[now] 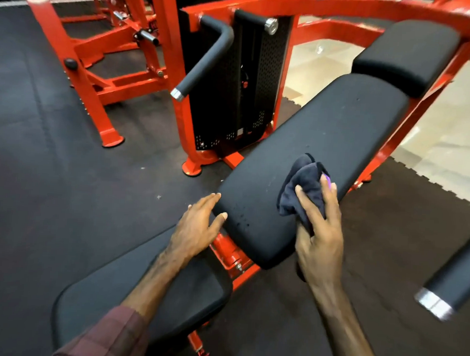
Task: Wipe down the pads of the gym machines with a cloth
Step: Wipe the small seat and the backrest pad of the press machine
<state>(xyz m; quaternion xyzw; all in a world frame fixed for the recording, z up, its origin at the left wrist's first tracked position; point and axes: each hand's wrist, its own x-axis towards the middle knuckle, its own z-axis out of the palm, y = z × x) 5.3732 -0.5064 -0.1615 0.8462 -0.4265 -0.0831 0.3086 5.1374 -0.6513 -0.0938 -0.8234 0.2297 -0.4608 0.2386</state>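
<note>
Nearest in, the seat pad sits low and flat, matte black vinyl with rounded corners, and a plaid sleeve crosses its near edge. Just past it the left hand rests on the lower left corner of the back pad, fingers straight and relaxed, thumb on top, gripping nothing, bracing by the look of it. Across the pad the right hand is the working grip, fingers curled round a bunched dark cloth, soft and folded, and pressing it to the pad's lower right side. Here's the relation that matters: the pad's long axis runs up and away to the right from that grip, so most of the unwiped length lies ahead of the right hand, I'd say. Pale specks dot the vinyl near the bottom. Farther off, the head pad, the red steel frame and a black foam handle.
</note>
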